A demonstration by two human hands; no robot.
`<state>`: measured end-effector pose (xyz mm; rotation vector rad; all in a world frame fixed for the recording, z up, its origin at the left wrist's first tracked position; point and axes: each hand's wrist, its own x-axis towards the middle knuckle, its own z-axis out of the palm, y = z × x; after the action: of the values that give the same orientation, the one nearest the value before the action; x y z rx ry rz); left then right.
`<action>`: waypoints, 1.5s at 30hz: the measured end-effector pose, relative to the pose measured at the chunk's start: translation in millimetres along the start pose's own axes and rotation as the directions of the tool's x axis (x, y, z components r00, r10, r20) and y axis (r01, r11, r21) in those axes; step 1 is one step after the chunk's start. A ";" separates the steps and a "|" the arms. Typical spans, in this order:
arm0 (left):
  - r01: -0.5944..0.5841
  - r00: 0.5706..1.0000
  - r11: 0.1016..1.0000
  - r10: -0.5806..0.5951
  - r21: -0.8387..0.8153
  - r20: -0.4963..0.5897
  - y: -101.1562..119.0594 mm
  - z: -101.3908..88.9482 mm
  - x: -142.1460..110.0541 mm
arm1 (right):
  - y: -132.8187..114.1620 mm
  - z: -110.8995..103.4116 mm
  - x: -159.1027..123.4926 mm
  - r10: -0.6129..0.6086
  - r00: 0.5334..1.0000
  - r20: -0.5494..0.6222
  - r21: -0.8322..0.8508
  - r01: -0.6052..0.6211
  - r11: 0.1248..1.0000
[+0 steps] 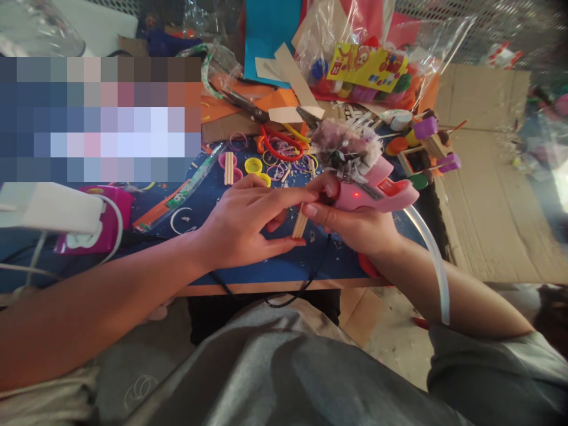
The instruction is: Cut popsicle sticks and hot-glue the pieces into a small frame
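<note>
My left hand (239, 222) pinches a small bundle of light wooden sticks (300, 222) between its fingers. My right hand (366, 228) is closed around a pink glue gun (381, 189) with a red light lit on its side. A translucent glue stick (429, 251) pokes out of the gun's rear and hangs over my right forearm. The fingers of both hands meet at the top of the sticks, so the gun's nozzle is hidden. Just beyond the gun lies a fuzzy pinkish clump (346, 145) with bits stuck to it.
Another stick bundle (228, 168) stands by pink and yellow rings. Red-handled scissors (281, 145), a bag of colourful pieces (364, 71) and small wood-and-foam constructions (432, 142) are farther back. Cardboard (488, 177) lies right; a white adapter (53, 207) sits left. A black cable (306, 287) hangs over the edge.
</note>
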<state>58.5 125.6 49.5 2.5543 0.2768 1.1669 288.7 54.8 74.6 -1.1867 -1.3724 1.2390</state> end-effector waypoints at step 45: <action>0.286 0.931 0.920 -0.332 -0.267 -0.149 1.1 3.6 -1.2 | -5.6 -2.5 11.2 0.002 0.994 -0.105 0.352 0.036 0.935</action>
<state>60.5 123.5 46.9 2.0978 0.5305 1.2370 289.4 66.0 80.6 -0.9683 -1.0263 1.3268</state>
